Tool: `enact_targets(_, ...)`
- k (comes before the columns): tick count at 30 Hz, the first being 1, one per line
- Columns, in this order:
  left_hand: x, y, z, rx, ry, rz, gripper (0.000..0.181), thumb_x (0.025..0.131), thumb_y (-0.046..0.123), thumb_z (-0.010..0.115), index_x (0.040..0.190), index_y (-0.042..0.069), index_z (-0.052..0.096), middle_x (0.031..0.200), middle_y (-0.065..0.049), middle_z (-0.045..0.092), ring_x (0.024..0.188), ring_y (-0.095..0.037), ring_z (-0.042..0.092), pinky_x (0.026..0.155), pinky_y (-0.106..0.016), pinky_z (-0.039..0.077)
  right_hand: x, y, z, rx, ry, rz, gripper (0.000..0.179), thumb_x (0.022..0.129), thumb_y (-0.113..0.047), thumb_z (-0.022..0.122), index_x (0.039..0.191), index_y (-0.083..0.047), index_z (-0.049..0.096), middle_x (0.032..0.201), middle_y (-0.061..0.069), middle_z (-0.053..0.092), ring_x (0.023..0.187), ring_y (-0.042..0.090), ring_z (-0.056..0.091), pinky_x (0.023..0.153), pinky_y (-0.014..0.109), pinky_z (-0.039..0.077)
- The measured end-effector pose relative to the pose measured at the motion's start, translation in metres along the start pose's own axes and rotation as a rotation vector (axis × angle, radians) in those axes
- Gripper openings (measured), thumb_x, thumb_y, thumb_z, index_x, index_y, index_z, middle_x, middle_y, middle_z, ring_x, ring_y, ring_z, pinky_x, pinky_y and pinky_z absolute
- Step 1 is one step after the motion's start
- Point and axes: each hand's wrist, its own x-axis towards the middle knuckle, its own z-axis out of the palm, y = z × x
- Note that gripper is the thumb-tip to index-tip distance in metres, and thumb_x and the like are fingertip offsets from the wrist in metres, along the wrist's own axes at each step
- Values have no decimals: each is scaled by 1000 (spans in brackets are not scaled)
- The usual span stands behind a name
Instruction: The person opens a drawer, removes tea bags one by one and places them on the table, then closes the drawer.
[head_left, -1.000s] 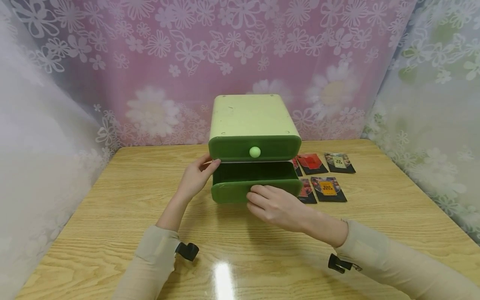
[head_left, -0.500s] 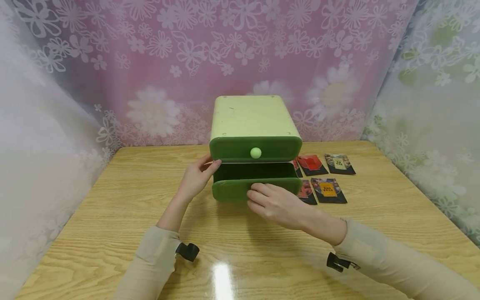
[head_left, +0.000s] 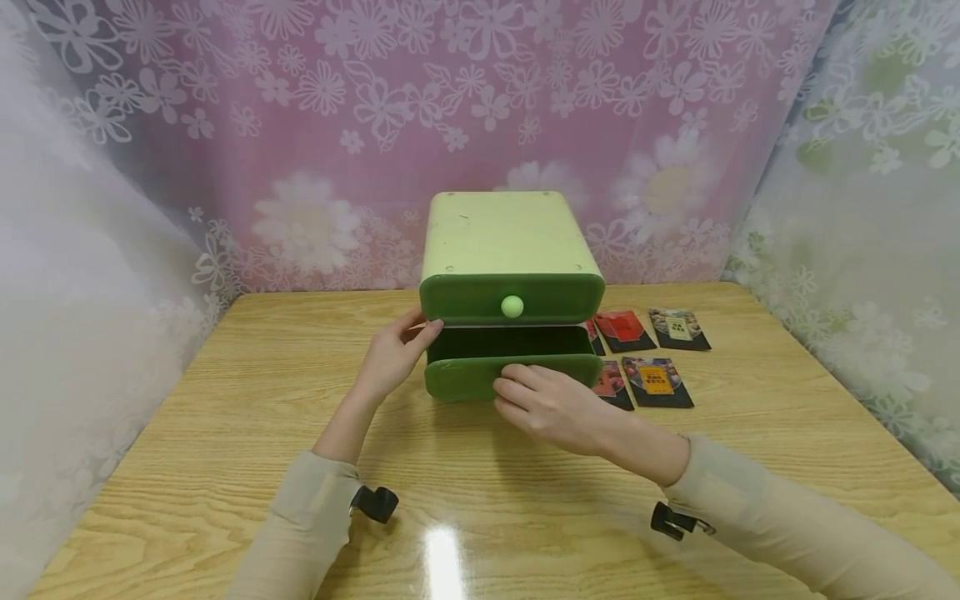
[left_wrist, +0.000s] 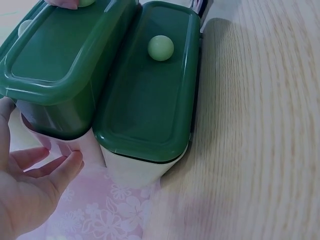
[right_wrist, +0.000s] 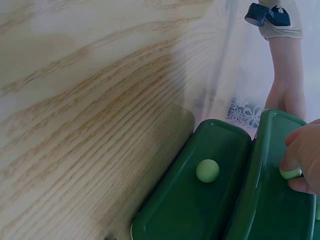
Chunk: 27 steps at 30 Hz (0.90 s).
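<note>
A small cream cabinet [head_left: 506, 229] with green drawers stands on the table. Its middle drawer [head_left: 468, 379] is partly pulled out, and the visible inside is dark green. My right hand [head_left: 551, 408] pinches that drawer's round knob [right_wrist: 290, 173] between thumb and fingers. Against the cabinet's left side rests my left hand [head_left: 393, 354], thumb at the front edge beside the top drawer [head_left: 465, 298]. In the left wrist view its fingertips touch the cabinet's wall by the drawer opening. The bottom drawer [left_wrist: 150, 95] is closed, its pale knob [left_wrist: 160, 48] standing out.
To the right of the cabinet, several flat dark packets lie on the wooden table [head_left: 300, 333], among them one with an orange label [head_left: 657, 382], a red one [head_left: 624, 330] and one with a pale label [head_left: 678, 328]. A pink floral curtain [head_left: 337, 150] hangs behind.
The middle drawer has slid slightly inward, and my right hand has moved with it, away from me. My left hand has stayed on the cabinet's side.
</note>
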Motion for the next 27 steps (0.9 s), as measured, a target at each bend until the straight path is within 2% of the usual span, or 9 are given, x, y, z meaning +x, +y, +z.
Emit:
enact_targets(5,-1,-1,0,1,0,22,66,89,53,53,140,14,43,137,-7,46,122,-24,47,95,-44,43,0,2,2,15,2,10,24,97,-1,42,94,-4,66,101,9,60,97,23,55,80,27,49)
enact_targets(9,-1,-4,0,-4,-13,50,64,91,50,52,141,12,42,139,-7,45,123,-25,46,96,-44,42,0,4,4,14,6,15,25,97,-1,41,94,-4,65,101,10,60,96,24,55,80,28,49)
enact_targets(19,-5,-9,-4,-22,-129,108,66,94,39,53,146,9,27,147,-10,32,130,-29,36,101,-46,36,1,8,9,22,8,24,31,99,-1,34,93,-3,65,100,11,59,96,25,55,79,28,50)
enact_targets(24,-5,-10,-5,-61,-170,101,73,90,37,60,148,12,23,149,-8,28,132,-27,33,102,-41,37,3,10,9,11,2,24,15,91,-2,50,93,-2,65,101,11,59,96,24,55,79,28,50)
enact_targets(27,-5,-9,-5,-77,-172,95,74,89,37,62,148,15,24,148,-7,29,132,-26,33,101,-40,38,3,11,11,13,3,24,11,90,-2,53,93,-2,64,100,11,59,96,25,55,78,28,50)
